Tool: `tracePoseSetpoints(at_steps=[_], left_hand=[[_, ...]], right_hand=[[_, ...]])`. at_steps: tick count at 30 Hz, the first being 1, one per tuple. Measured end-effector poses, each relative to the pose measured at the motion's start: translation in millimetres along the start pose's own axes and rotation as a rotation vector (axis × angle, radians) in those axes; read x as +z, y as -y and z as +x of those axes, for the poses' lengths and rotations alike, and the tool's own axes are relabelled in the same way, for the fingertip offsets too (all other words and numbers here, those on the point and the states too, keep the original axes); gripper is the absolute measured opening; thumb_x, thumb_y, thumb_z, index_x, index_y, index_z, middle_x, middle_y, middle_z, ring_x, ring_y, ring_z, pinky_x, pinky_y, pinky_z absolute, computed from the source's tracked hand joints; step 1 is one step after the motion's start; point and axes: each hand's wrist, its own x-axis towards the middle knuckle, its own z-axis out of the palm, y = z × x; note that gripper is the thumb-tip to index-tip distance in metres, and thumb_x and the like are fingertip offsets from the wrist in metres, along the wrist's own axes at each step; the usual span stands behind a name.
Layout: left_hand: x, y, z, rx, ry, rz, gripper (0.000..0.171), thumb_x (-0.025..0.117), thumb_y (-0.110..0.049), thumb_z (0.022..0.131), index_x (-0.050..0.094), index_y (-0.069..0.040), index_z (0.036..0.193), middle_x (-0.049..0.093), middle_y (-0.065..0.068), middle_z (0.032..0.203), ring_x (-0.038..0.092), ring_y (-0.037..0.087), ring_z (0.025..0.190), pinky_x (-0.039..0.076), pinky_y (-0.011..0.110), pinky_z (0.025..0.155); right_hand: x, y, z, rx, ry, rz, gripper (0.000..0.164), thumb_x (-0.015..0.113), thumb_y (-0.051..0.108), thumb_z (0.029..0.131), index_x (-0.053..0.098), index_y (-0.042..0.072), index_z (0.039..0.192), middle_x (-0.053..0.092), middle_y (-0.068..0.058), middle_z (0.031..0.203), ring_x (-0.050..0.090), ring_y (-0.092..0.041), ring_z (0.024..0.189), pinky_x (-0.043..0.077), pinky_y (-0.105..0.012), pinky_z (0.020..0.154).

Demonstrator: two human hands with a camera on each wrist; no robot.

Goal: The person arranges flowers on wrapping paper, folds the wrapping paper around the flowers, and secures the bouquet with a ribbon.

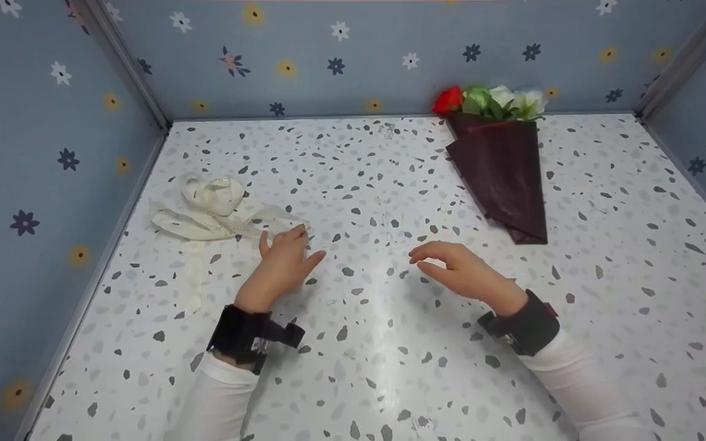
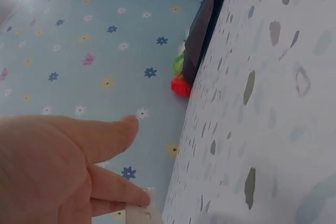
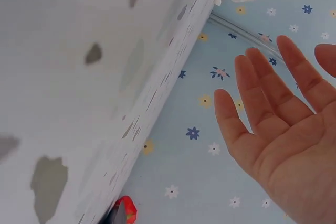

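Note:
A cream, sheer ribbon (image 1: pixel 206 223) lies in loose loops on the left of the table, with one strip trailing toward the front. My left hand (image 1: pixel 279 263) is at the ribbon's right end, its fingertips touching the fabric while the thumb stands apart. The left wrist view shows a bit of the ribbon (image 2: pixel 142 213) at those fingertips. My right hand (image 1: pixel 460 269) hovers over the table with nothing in it; in the right wrist view its fingers (image 3: pixel 262 93) are spread and relaxed. Behind it lies a bouquet (image 1: pixel 503 177) in dark maroon wrapping, with red, green and white flowers.
The white speckled table (image 1: pixel 353 343) is enclosed by blue floral panels (image 1: pixel 328 55) at the back and on both sides. The bouquet's flower heads (image 1: pixel 491 103) reach the back panel. Bare tabletop separates the two hands.

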Motion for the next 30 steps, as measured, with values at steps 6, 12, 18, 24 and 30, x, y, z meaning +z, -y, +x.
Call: tracePoseSetpoints(at_steps=[6,12,18,24,30], left_hand=[[18.7,-29.2,-2.6,0.303,-0.106,-0.082,0.046,0.055,-0.02,0.096,0.049,0.012,0.129,0.045,0.024,0.138,0.043,0.037,0.127,0.031,0.044,0.107],[37.1,-54.9,-11.3,0.49,-0.033,-0.087,0.044,0.052,-0.022,0.098,0.051,0.008,0.13,0.048,0.019,0.137,0.046,0.031,0.126,0.035,0.04,0.105],[44.0,-61.8,-12.5,0.591,-0.1,-0.137,0.026,0.056,-0.017,0.096,0.068,0.001,0.109,0.067,0.009,0.11,0.06,0.02,0.106,0.045,0.031,0.093],[40.0,-55.9,-10.2,0.614,-0.244,-0.27,0.015,0.068,-0.01,0.086,0.067,-0.006,0.072,0.061,-0.001,0.069,0.056,0.008,0.061,0.046,0.021,0.059],[28.7,-44.7,-7.5,0.593,-0.29,-0.287,0.023,0.07,-0.005,0.081,0.057,-0.007,0.062,0.053,-0.001,0.06,0.046,0.01,0.055,0.04,0.023,0.052]], right_hand=[[6.5,4.7,6.5,-0.064,-0.021,0.001,0.034,0.053,0.004,0.094,0.052,-0.005,0.127,0.054,-0.018,0.128,0.059,-0.032,0.106,0.043,-0.047,0.095],[18.4,9.7,14.5,-0.193,-0.034,-0.058,0.049,0.059,0.004,0.092,0.044,0.001,0.138,0.039,-0.022,0.142,0.055,-0.032,0.111,0.045,-0.045,0.092],[26.2,11.2,18.3,-0.272,0.002,-0.149,0.016,0.066,0.008,0.088,0.068,0.005,0.104,0.044,-0.021,0.138,0.047,-0.035,0.12,0.041,-0.046,0.096],[26.5,14.0,24.1,-0.397,0.024,-0.05,0.01,0.065,0.006,0.087,0.065,0.004,0.077,0.067,-0.012,0.106,0.057,-0.031,0.108,0.035,-0.045,0.104],[23.2,19.0,20.7,-0.345,0.088,0.15,0.016,0.061,0.006,0.091,0.062,0.004,0.075,0.064,-0.005,0.06,0.059,-0.015,0.05,0.05,-0.028,0.051]])
